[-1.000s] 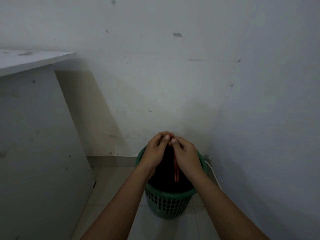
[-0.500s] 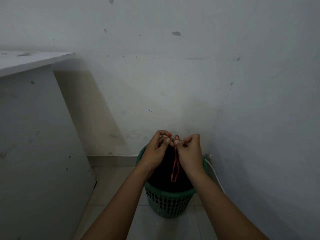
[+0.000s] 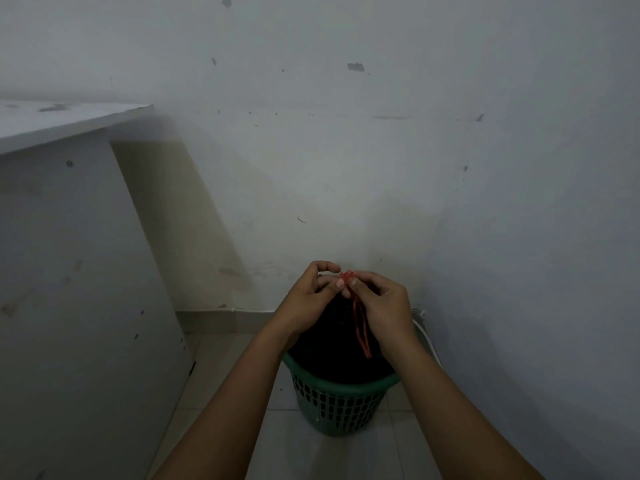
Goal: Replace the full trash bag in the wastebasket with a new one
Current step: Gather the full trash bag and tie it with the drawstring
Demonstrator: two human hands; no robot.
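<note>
- Left hand (image 3: 308, 294): fingers curled, thumb and fingertips pinching at the top of the red drawstring (image 3: 360, 323), right where the knot bunches up.
- Right hand (image 3: 384, 303): fingers also curled, thumb and forefinger pinching the same red drawstring from the other side; the two hands touch at the fingertips.
- Both hands sit above the middle of the wastebasket, forearms coming in from the bottom of the head view.
- Red drawstring: small bunched loop at the pinch point, two strands hanging down against the bag between the wrists, loose end reaching about level with the basket rim.
- Black trash bag (image 3: 332, 341): inside the wastebasket, top gathered up to a point under the fingers, bulging above the rim; dark, so surface detail is hard to read.
- Green wastebasket (image 3: 337, 403): round plastic, perforated wall, standing upright on the tiled floor (image 3: 249, 362) in the corner of the room.
- White cable (image 3: 427, 336): runs down along the floor just beside the basket on the right, close to the right wall.
- Walls (image 3: 311, 150): pale, scuffed and spotted, meeting behind the basket; low skirting along the base of the back wall.
- White table (image 3: 69, 237): on the left, top edge and side panel visible, well apart from the basket.
- Lighting dim overall.
</note>
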